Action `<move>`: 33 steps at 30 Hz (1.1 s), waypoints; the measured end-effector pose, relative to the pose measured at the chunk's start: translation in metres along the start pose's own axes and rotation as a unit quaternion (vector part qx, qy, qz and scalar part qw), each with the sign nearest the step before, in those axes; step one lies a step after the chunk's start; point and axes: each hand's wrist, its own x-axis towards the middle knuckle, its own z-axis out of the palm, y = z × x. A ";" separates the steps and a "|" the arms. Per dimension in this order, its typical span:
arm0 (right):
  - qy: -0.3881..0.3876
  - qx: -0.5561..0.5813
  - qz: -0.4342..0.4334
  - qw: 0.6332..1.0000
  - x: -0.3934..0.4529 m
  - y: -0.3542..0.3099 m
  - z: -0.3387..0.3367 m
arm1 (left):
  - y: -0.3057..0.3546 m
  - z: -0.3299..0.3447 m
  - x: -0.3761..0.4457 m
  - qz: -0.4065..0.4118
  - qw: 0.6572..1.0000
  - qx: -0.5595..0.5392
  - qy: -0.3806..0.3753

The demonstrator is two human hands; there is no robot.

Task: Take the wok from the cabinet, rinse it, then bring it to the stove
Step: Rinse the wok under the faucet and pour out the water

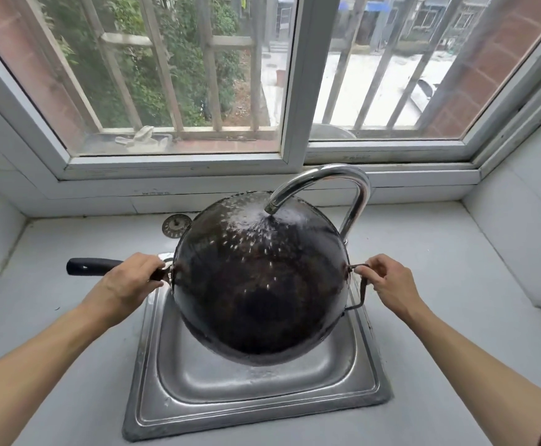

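Note:
The black wok (pixel 259 284) hangs upside down over the steel sink (pixel 256 403), its rounded underside facing me. Water from the curved chrome faucet (pixel 330 178) strikes the upper part of the underside and sprays off in drops. My left hand (pixel 130 278) grips the long black handle (pixel 92 266) close to the wok's rim. My right hand (pixel 388 281) pinches the small metal loop handle (pixel 361 284) on the opposite side.
A round metal drain strainer (pixel 176 225) lies on the grey counter (pixel 69 317) behind the sink at the left. A barred window (pixel 179 91) runs along the back above the sill. White tiled walls stand at both sides.

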 end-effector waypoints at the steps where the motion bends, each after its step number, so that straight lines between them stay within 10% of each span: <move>1: 0.000 0.003 -0.007 1.000 -0.001 -0.001 0.000 | 0.000 -0.001 -0.002 -0.004 1.000 -0.001 -0.001; 21: -0.110 -0.085 -0.186 0.973 -0.037 -0.012 0.003 | 0.011 -0.019 -0.067 0.013 0.999 0.041 0.024; 33: -0.126 -0.223 -0.405 0.878 -0.053 -0.033 -0.013 | -0.002 -0.020 -0.077 0.030 0.990 0.134 0.027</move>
